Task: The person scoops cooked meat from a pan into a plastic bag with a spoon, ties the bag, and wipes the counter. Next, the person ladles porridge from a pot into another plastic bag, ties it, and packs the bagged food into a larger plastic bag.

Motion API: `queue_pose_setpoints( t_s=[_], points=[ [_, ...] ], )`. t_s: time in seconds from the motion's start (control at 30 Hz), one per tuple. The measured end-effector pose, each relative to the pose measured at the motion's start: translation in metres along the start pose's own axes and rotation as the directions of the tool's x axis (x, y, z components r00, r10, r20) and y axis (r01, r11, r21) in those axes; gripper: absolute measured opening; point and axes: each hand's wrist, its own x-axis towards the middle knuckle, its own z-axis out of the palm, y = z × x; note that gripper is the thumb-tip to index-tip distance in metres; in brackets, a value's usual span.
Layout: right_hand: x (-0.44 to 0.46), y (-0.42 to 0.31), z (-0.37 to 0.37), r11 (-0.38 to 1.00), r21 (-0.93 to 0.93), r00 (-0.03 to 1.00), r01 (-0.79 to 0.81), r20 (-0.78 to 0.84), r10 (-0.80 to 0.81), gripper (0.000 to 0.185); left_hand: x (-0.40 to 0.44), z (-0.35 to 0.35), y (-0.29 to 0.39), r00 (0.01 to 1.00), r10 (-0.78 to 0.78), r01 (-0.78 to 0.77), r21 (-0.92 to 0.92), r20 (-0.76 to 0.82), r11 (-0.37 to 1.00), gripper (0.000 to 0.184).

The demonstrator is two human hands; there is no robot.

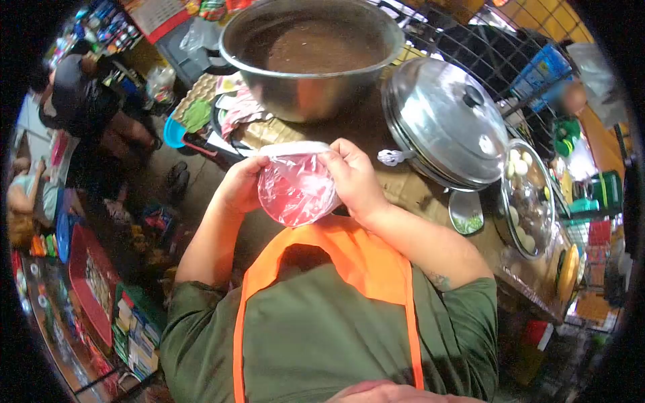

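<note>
In front of my chest I hold a round pink bowl (295, 195) covered in clear plastic, tilted so that its face is towards me. My left hand (243, 180) is closed on its left edge, and my right hand (356, 176) grips the upper right edge, thumb on the plastic. White material shows along the bowl's top edge. Just beyond my hands stands a large metal pot (306, 94) with brown contents. A shiny domed lid (450, 114) with a black knob rests tilted to its right.
On the right of the table are a small white bowl (457, 199) of chopped greens and an oval metal tray (551, 221) with several eggs. A wire grid (463, 40) stands behind. To the left, a person (80, 94) bends near the floor; another sits farther left.
</note>
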Motion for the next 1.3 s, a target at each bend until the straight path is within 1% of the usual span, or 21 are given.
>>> queue_pose_setpoints(
  t_s=[0.03, 0.1, 0.17, 0.23, 0.37, 0.43, 0.5, 0.57, 0.63, 0.67, 0.77, 0.83, 0.9, 0.93, 0.97, 1.07, 1.1, 1.17, 1.2, 1.23, 1.3],
  points=[
    [0.003, -0.003, 0.004, 1.000, 0.006, 1.000, -0.005, 0.020, 0.005, 0.017, -0.006, 0.000, -0.001, 1.000, 0.015, -0.015, 0.001, -0.016, 1.000, 0.044],
    [0.009, -0.012, 0.011, 0.957, 0.187, 0.974, -0.224, 0.020, 0.224, 0.021, -0.008, 0.010, -0.004, 0.991, 0.070, -0.035, -0.279, 0.118, 0.960, 0.045],
    [0.013, -0.004, 0.006, 0.928, 0.221, 0.953, -0.299, 0.108, 0.282, 0.026, -0.006, 0.021, -0.003, 0.984, 0.118, -0.068, -0.329, 0.133, 0.942, 0.045],
    [0.009, -0.011, 0.010, 0.912, 0.232, 0.941, -0.337, 0.047, 0.335, 0.032, -0.007, 0.034, 0.000, 0.985, 0.170, -0.170, -0.348, -0.029, 0.922, 0.039],
    [0.006, -0.041, 0.007, 0.942, 0.265, 0.978, -0.207, 0.027, 0.207, 0.044, -0.008, 0.039, 0.010, 0.960, 0.281, -0.257, -0.372, 0.009, 0.892, 0.045],
    [0.009, -0.074, 0.009, 0.909, 0.308, 0.960, -0.281, 0.070, 0.272, 0.047, -0.008, 0.048, 0.022, 0.954, 0.294, -0.249, -0.390, 0.058, 0.886, 0.046],
    [0.012, -0.086, 0.014, 0.937, 0.216, 0.954, -0.274, 0.188, 0.235, 0.045, -0.007, 0.053, 0.034, 0.937, 0.349, -0.327, -0.277, 0.032, 0.904, 0.047],
    [0.022, -0.088, 0.022, 0.965, 0.217, 0.985, -0.145, 0.121, 0.121, 0.041, -0.011, 0.066, 0.045, 0.933, 0.358, -0.335, -0.273, 0.039, 0.902, 0.052],
    [0.045, -0.093, 0.020, 0.995, 0.031, 0.977, -0.091, 0.194, 0.084, 0.035, -0.011, 0.076, 0.056, 0.929, 0.362, -0.366, -0.313, -0.075, 0.876, 0.057],
    [0.052, -0.099, 0.023, 0.997, 0.012, 0.984, -0.076, 0.161, 0.073, 0.028, -0.010, 0.070, 0.061, 0.940, 0.334, -0.291, -0.354, 0.066, 0.889, 0.064],
    [0.081, -0.115, 0.028, 0.992, -0.127, 0.964, -0.025, 0.260, 0.058, 0.027, -0.002, 0.079, 0.076, 0.953, 0.291, -0.267, -0.225, 0.082, 0.937, 0.067],
    [0.105, -0.127, 0.032, 0.947, -0.314, 0.942, 0.064, 0.332, 0.047, 0.035, 0.003, 0.087, 0.086, 0.940, 0.341, -0.336, -0.216, -0.015, 0.917, 0.063],
    [0.122, -0.156, 0.033, 0.865, -0.489, 0.931, 0.109, 0.355, 0.084, 0.046, 0.009, 0.083, 0.100, 0.923, 0.378, -0.361, -0.174, 0.078, 0.916, 0.055],
    [0.135, -0.166, 0.031, 0.827, -0.546, 0.945, 0.135, 0.322, 0.058, 0.050, 0.012, 0.087, 0.108, 0.910, 0.415, -0.411, -0.120, 0.010, 0.904, 0.053],
    [0.148, -0.177, 0.029, 0.784, -0.600, 0.955, 0.160, 0.294, 0.030, 0.055, 0.013, 0.084, 0.118, 0.898, 0.428, -0.408, -0.165, 0.106, 0.898, 0.052],
    [0.172, -0.213, 0.003, 0.558, -0.718, 0.904, 0.415, 0.395, -0.164, 0.043, 0.006, 0.088, 0.144, 0.804, 0.590, -0.594, -0.038, -0.078, 0.804, 0.051],
    [0.177, -0.222, -0.010, 0.417, -0.757, 0.863, 0.503, 0.460, -0.208, 0.038, -0.001, 0.072, 0.154, 0.810, 0.568, -0.567, -0.048, 0.146, 0.822, 0.050],
    [0.183, -0.228, -0.034, 0.357, -0.780, 0.858, 0.514, 0.478, -0.190, 0.032, -0.011, 0.089, 0.164, 0.653, 0.691, -0.688, 0.137, -0.309, 0.712, 0.050],
    [0.185, -0.227, -0.044, 0.291, -0.809, 0.859, 0.511, 0.484, -0.166, 0.026, -0.024, 0.054, 0.177, 0.762, 0.646, -0.648, 0.041, 0.057, 0.761, 0.049],
    [0.183, -0.226, -0.050, 0.306, -0.811, 0.867, 0.498, 0.473, -0.158, 0.026, -0.021, 0.090, 0.175, 0.540, 0.714, -0.714, 0.206, -0.445, 0.669, 0.049],
    [0.172, -0.221, -0.058, 0.169, -0.883, 0.898, 0.439, 0.438, -0.045, 0.020, -0.032, 0.079, 0.188, 0.480, 0.742, -0.724, 0.267, -0.468, 0.636, 0.049]
  ],
)
